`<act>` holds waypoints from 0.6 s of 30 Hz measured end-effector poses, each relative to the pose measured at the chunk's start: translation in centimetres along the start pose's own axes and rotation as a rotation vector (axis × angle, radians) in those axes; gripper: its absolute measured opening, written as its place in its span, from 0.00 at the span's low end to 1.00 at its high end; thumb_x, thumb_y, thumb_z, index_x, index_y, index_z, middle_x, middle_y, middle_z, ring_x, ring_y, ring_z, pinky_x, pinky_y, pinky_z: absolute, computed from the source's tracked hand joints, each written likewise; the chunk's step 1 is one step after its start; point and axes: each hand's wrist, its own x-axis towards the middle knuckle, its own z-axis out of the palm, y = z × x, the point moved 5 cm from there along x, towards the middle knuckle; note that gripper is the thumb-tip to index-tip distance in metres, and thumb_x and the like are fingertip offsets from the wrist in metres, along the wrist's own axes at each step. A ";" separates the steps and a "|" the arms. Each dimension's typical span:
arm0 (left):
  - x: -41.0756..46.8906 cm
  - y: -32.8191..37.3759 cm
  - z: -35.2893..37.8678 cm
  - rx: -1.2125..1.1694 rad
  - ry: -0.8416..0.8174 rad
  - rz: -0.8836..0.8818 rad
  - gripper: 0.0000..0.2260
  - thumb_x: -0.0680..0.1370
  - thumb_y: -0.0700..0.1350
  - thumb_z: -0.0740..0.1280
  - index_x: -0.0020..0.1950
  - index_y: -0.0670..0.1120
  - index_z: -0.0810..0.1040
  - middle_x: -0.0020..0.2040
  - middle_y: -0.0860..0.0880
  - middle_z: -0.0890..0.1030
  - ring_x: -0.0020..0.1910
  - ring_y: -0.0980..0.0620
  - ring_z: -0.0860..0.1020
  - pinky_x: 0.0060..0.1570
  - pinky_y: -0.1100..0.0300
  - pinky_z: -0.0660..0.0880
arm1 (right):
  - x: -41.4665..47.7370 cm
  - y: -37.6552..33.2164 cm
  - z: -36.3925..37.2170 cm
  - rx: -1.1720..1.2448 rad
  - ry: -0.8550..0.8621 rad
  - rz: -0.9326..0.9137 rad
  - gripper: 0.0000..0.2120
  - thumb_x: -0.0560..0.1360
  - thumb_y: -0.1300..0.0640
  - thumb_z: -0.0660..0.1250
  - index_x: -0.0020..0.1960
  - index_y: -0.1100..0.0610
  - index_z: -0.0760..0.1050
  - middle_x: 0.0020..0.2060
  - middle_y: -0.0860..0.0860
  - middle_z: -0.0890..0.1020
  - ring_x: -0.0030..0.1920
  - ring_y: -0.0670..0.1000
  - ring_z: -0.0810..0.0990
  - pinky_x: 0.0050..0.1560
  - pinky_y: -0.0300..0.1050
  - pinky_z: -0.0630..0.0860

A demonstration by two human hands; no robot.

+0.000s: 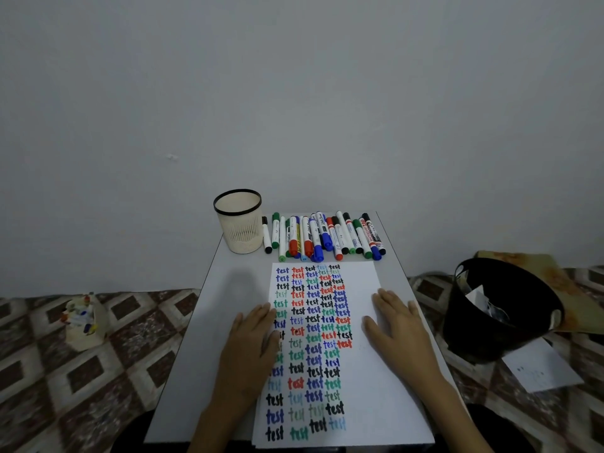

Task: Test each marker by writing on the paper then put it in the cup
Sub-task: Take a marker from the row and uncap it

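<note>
White paper lies under both hands, and neither hand holds anything. The left hand rests palm down with its fingers straight and close together. It lies across the paper's left edge, so most of it sits on the table while its inner fingers cover part of the first column of writing. The right hand lies flat on the bare right part of the paper, fingers straight and slightly spread, pointing away from the person.

Between the hands the paper carries columns of the word "test", repeated in black, blue, red and green, some strokes bold and some faint. The paper lies lengthwise on the grey table, reaching its near edge.

Just beyond the paper's far edge the markers lie in a row side by side, some overlapping. They have white barrels with black, green, red and blue caps. The cup stands upright at the left end of the row, close beside the first marker; it is cream with a dark rim and slotted sides.

Right of the table a black bin with scraps in it stands on a patterned cloth, with a loose sheet just beside it. A plain grey wall stands behind.
</note>
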 end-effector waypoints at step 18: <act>-0.3 1.0 0.3 0.163 -0.129 -0.025 0.36 0.73 0.66 0.36 0.77 0.50 0.51 0.77 0.52 0.51 0.74 0.61 0.47 0.73 0.59 0.41 | -0.2 -0.1 0.1 -0.008 -0.024 -0.006 0.32 0.75 0.43 0.53 0.74 0.59 0.65 0.74 0.54 0.65 0.75 0.49 0.60 0.75 0.48 0.44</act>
